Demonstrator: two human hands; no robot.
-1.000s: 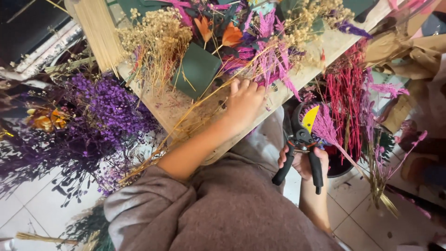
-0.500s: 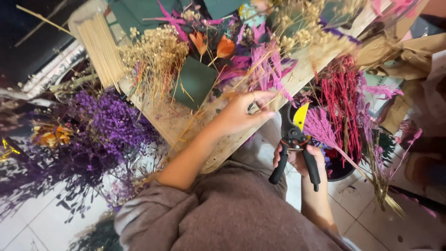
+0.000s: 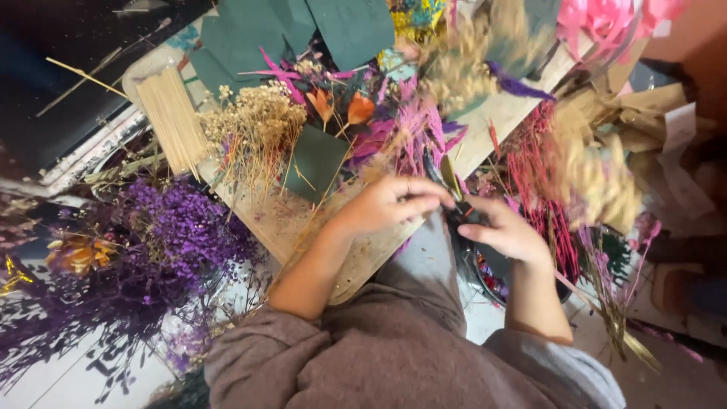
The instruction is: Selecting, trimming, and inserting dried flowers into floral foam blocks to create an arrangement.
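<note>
Head view: purple dried flowers crowd the board's left edge. Your left hand pinches pink stems near its front edge; your right hand grips black pruning shears, yellow-bladed, just beside it.

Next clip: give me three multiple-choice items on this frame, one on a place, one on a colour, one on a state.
1. Where does the bunch of purple dried flowers lie?
A. left of the wooden board
B. on the person's lap
C. right of the hands

2. What colour are the flat foam sheets at the top?
A. white
B. dark green
C. yellow

3. What is the right hand doing?
A. resting open on the floor
B. gripping the black-handled shears
C. holding a cup

Key: 1 A, the bunch sits at the frame's left; 2 B, they are dark green; 3 B, fingers wrap the handles.
</note>
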